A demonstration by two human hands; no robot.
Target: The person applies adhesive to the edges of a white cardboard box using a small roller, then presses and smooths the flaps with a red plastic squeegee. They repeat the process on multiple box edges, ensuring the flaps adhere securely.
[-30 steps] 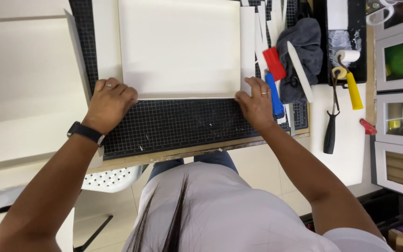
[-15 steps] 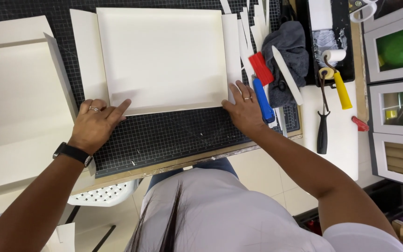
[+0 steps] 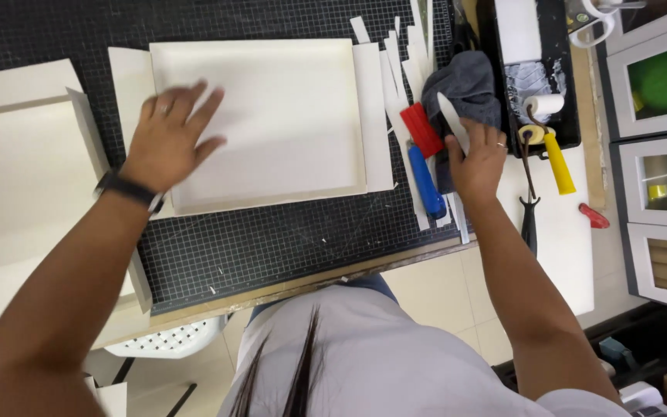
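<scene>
Pressing flat, the left hand point(image 3: 170, 135) spreads open fingers on the cream board point(image 3: 272, 116) lying on the cutting mat point(image 3: 272, 239); the right hand point(image 3: 476, 158) grips a white folding tool point(image 3: 452, 120). Uneven pressure could shift the board.

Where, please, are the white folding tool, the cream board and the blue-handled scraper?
white folding tool point(image 3: 452, 122), head view, mid blade.
cream board point(image 3: 287, 116), head view, bare centre.
blue-handled scraper point(image 3: 427, 182), head view, blue handle.

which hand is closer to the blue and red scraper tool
Right. The right hand sits just beside the scraper, gripping a white folder tool; the left hand rests far across on the cream board.
</scene>
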